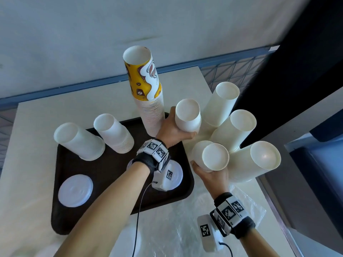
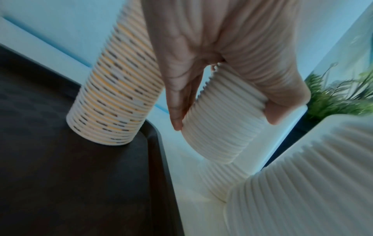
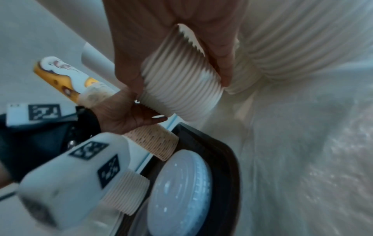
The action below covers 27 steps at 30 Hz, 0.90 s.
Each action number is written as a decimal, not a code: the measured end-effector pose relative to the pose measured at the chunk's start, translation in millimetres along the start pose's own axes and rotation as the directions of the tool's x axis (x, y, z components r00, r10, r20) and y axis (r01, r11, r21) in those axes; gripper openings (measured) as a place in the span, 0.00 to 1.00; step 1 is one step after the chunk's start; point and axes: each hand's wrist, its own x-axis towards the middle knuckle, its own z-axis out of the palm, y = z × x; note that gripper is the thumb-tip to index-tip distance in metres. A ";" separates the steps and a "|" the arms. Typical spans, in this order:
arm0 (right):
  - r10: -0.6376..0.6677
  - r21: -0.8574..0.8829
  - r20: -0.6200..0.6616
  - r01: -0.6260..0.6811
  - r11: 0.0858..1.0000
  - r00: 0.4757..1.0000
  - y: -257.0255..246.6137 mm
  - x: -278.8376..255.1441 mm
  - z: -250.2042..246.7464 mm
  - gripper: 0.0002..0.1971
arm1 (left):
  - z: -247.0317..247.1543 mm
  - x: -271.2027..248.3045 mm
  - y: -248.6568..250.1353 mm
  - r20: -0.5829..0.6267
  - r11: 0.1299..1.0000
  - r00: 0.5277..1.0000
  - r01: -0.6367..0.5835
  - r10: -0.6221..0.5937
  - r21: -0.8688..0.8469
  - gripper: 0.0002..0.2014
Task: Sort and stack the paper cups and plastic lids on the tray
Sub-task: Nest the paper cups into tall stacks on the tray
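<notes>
A: So, nearest first?
B: Crinkled clear plastic sheet at 6 o'clock, spread on the table. Just past it, right hand at 4 o'clock, fingers curled round a short stack of inverted white cups, lifted off the tabletop.
A: Tray?
B: Dark tray at centre-left. Stack of clear lids at 8 o'clock on it; second lid stack at its right edge, partly hidden under the left wrist unit.
A: Left hand?
B: Left hand just above centre, thumb and fingers wrapped on another stack of white cups, over the tray's far right corner. Hands apart, each clamped on its own stack.
A: Further out?
B: Two white cup stacks at 10 o'clock on the tray, bottoms up. Tall stack at 12 o'clock on the tray's far edge, topped by a yellow printed cup, mouth up. Three tall white stacks at 2 to 3 o'clock, off the tray on the table.
</notes>
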 end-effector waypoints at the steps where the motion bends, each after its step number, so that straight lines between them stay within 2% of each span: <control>1: -0.010 0.004 -0.005 0.010 1.000 1.000 -3.7 -5.0 -3.2 0.46 | -7.5 -12.8 1.2 -0.022 0.999 1.000 -0.013 0.012 -0.031 0.48; 6: -0.014 0.016 0.053 0.013 1.000 0.998 -16.6 -26.5 -15.2 0.47 | -55.6 -85.4 -10.0 -0.106 0.998 0.994 -0.033 0.028 -0.049 0.45; 10: -0.068 0.015 0.137 0.067 0.998 0.988 -54.9 -36.8 -7.3 0.38 | -107.1 -127.3 -16.6 -0.260 0.998 0.965 -0.031 0.015 -0.057 0.39; 13: -0.164 0.052 0.211 0.157 0.986 0.964 -90.4 -41.1 12.2 0.38 | -154.6 -132.5 -8.1 -0.388 0.999 0.921 -0.034 0.020 -0.029 0.39; 16: -0.251 0.081 0.261 0.238 0.968 0.932 -126.4 -38.9 31.0 0.37 | -191.8 -114.7 -1.9 -0.436 1.000 0.900 0.014 -0.020 -0.018 0.40; 19: -0.314 0.113 0.288 0.294 0.949 0.905 -166.1 -32.5 43.7 0.34 | -204.4 -93.4 -6.5 -0.427 0.996 0.901 0.083 -0.082 -0.016 0.41; 23: -0.376 0.124 0.329 0.356 0.926 0.866 -210.4 -16.4 61.7 0.32 | -196.5 -77.0 -23.2 -0.324 0.985 0.932 0.170 -0.161 0.000 0.45; 27: -0.355 0.082 0.358 0.350 0.933 0.863 -239.5 0.0 94.1 0.44 | -179.0 -69.9 -44.5 -0.314 0.971 0.924 0.239 -0.219 0.025 0.40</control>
